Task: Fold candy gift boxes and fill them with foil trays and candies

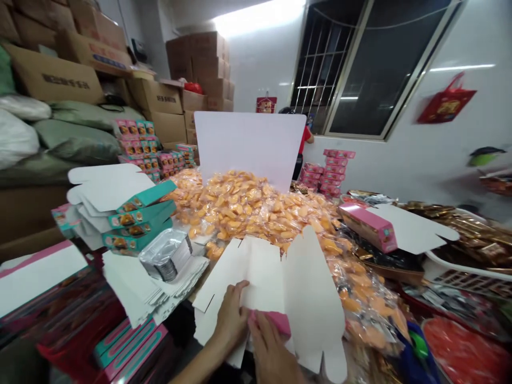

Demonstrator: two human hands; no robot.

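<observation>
A partly folded cardboard box [266, 266] lies in front of me, white inside, its side flaps spread out. My left hand [233, 314] is closed on its near left part, fingers bent against the white card. My right hand [270, 344] grips the near edge, its fingers together over a pink flap [279, 323]. The hands are close beside each other. Beyond the box spreads a large heap of orange pieces in clear wrappers [256, 205]. A stack of foil trays [167, 250] stands to the left on white card sheets [130, 282].
Teal boxes with open lids [140, 218] are stacked at left. A tall white board [250, 144] stands behind the heap. At right are a pink box [368, 226], a white basket [460, 274] with gold packets and a tub of red packets [468, 346]. A person in red [307, 136] is partly hidden behind the board.
</observation>
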